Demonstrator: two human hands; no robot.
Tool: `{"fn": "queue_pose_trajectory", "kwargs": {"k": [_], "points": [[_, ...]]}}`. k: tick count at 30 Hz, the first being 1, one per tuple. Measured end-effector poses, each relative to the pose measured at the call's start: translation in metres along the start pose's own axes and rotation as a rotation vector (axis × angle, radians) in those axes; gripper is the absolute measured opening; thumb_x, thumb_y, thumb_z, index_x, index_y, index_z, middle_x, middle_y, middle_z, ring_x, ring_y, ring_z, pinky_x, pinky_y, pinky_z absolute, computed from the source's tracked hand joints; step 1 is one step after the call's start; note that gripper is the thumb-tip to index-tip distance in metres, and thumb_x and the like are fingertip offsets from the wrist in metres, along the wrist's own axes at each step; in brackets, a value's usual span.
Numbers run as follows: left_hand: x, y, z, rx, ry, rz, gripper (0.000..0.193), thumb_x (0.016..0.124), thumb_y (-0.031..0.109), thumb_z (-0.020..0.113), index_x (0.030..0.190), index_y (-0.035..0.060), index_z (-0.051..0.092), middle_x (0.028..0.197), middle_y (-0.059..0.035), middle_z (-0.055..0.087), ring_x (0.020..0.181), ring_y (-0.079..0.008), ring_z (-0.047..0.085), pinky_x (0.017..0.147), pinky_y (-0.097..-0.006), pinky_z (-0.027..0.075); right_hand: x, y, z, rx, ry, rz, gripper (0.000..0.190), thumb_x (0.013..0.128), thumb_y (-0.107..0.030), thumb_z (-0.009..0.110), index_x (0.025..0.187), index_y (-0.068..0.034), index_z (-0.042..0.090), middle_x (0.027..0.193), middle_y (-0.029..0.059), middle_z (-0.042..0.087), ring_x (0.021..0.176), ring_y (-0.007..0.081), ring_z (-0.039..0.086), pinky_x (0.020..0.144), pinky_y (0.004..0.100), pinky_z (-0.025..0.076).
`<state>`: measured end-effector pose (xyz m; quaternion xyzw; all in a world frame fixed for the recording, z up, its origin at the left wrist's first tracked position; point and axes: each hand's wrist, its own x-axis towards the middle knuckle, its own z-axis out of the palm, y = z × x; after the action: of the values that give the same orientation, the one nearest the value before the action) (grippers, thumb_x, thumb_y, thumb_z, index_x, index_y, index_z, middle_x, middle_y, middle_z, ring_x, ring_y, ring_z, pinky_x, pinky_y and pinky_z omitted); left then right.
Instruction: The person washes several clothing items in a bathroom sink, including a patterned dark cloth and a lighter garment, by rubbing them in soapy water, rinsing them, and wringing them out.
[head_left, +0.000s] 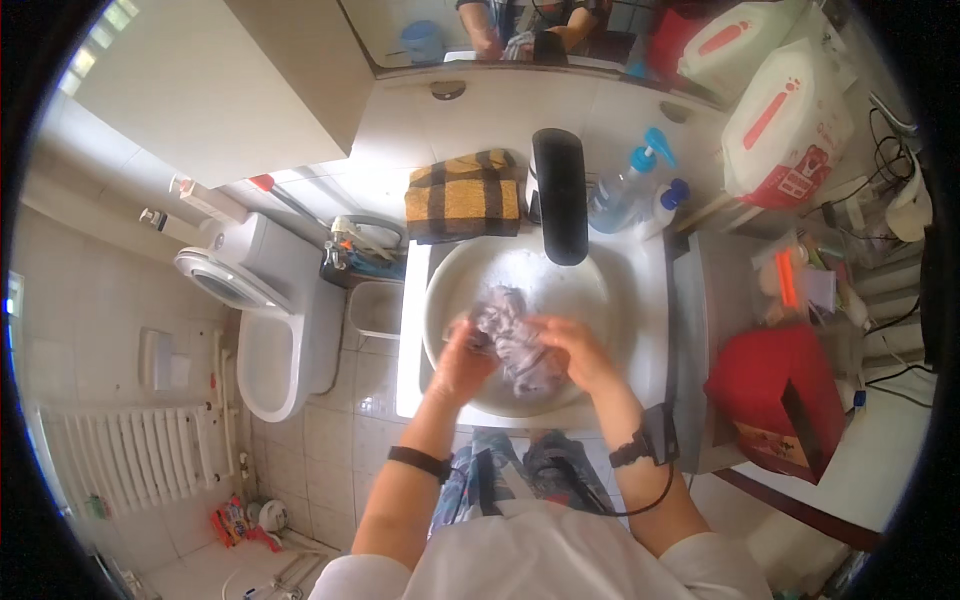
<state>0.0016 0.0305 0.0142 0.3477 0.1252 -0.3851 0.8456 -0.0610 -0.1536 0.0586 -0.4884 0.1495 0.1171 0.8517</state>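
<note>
A wet, bunched-up greyish-lilac cloth (514, 337) is between my hands, over the bowl of a white washbasin (634, 322). My left hand (463, 364) grips its left side, with the fingers partly hidden by the folds. On the other side my right hand (577, 351) has its fingers on the cloth, slightly blurred. Some water lies in the bowl beneath. Above the far part of the bowl juts a black-topped faucet (560, 199).
A folded yellow-and-brown checked towel (463, 196) rests on the basin's back left edge. Behind the faucet's right side stand a blue pump bottle (619, 199) and a blue-capped bottle (661, 210). Left is a toilet (274, 360); right, a red bag (780, 397) sits on a cabinet.
</note>
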Motion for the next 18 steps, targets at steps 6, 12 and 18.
{"fn": "queue_pose_trajectory", "kwargs": {"k": [6, 12, 18], "points": [[0.012, -0.027, 0.030, -0.326, 0.212, -0.029, 0.033, 0.084, 0.030, 0.063, 0.103, 0.0046, 0.058, 0.090, -0.0126, 0.064, 0.079, -0.0278, 0.062, 0.075, -0.0427, 0.053, -0.004, 0.041, 0.013, -0.469, 0.132, -0.194, 0.049, 0.075, -0.024, 0.073, 0.114, -0.001, 0.054, 0.095, 0.0052, 0.059, 0.089, 0.0147, 0.056, 0.083, 0.0290, 0.045], [0.020, -0.018, 0.028, -0.399, 0.259, 0.113, 0.033, 0.073, 0.015, 0.065, 0.102, 0.0015, 0.058, 0.095, -0.0123, 0.063, 0.087, -0.0297, 0.060, 0.085, -0.0473, 0.048, 0.008, 0.072, -0.034, -0.784, -0.141, -0.093, 0.070, 0.073, -0.029, 0.075, 0.131, -0.006, 0.044, 0.115, 0.0141, 0.060, 0.102, 0.0218, 0.059, 0.087, 0.0326, 0.046], [0.017, -0.001, 0.000, -0.269, 0.346, 0.281, 0.030, 0.074, 0.015, 0.065, 0.102, 0.0067, 0.057, 0.095, -0.0094, 0.062, 0.090, -0.0286, 0.059, 0.087, -0.0477, 0.047, -0.015, 0.024, -0.028, -0.504, -0.063, -0.167, 0.053, 0.077, 0.000, 0.057, 0.128, -0.013, 0.051, 0.117, 0.0149, 0.059, 0.101, 0.0223, 0.060, 0.086, 0.0321, 0.048]]}}
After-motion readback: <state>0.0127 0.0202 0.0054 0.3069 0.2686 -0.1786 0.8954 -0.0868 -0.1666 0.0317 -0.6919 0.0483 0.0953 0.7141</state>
